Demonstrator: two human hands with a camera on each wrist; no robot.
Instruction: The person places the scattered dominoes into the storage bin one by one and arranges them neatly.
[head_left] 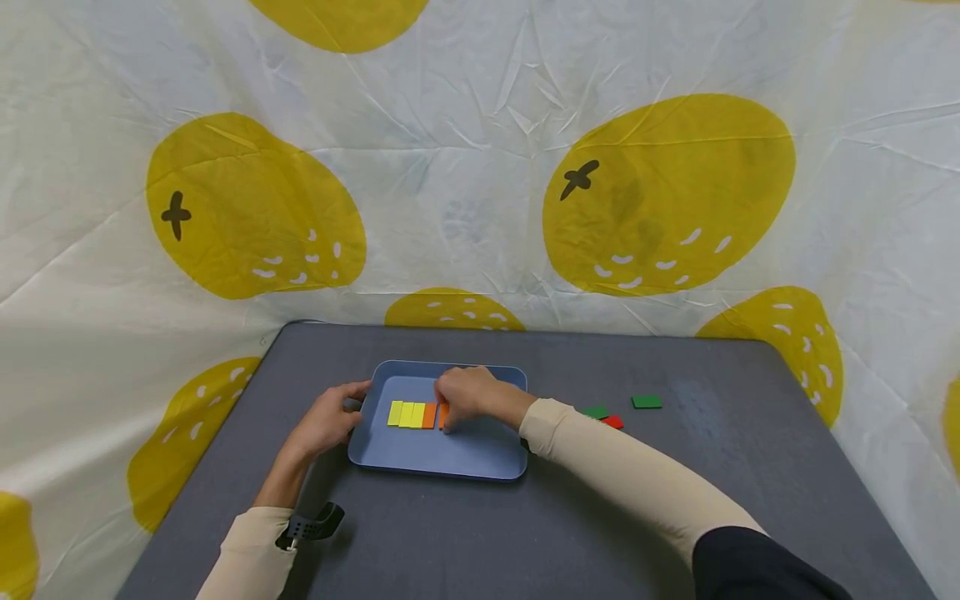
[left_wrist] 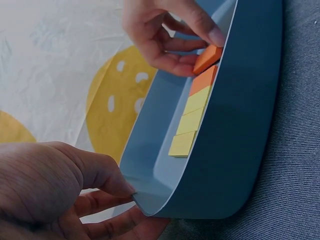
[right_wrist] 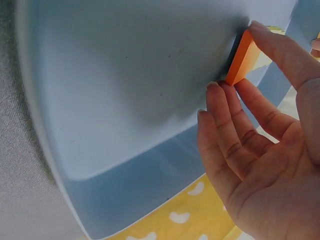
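A blue rectangular tray (head_left: 480, 462) lies on the table with a short row of tiles inside. The row has three yellow tiles (head_left: 406, 414), side by side, followed by an orange tile (head_left: 429, 416). My right hand (head_left: 471, 394) reaches over the tray and pinches a second orange tile (right_wrist: 242, 59) between thumb and fingertips, at the right end of the row. In the left wrist view this held tile is tilted beside the flat orange one. My left hand (head_left: 326, 423) grips the tray's left end, thumb at the rim and fingers below it.
Right of the tray, green tiles (head_left: 596, 412) and a red tile (head_left: 613, 422) lie partly behind my right forearm. Another green tile (head_left: 647, 402) lies farther right on the dark grey table (head_left: 465, 542). A white cloth with yellow fruit shapes (head_left: 465, 208) hangs behind the table.
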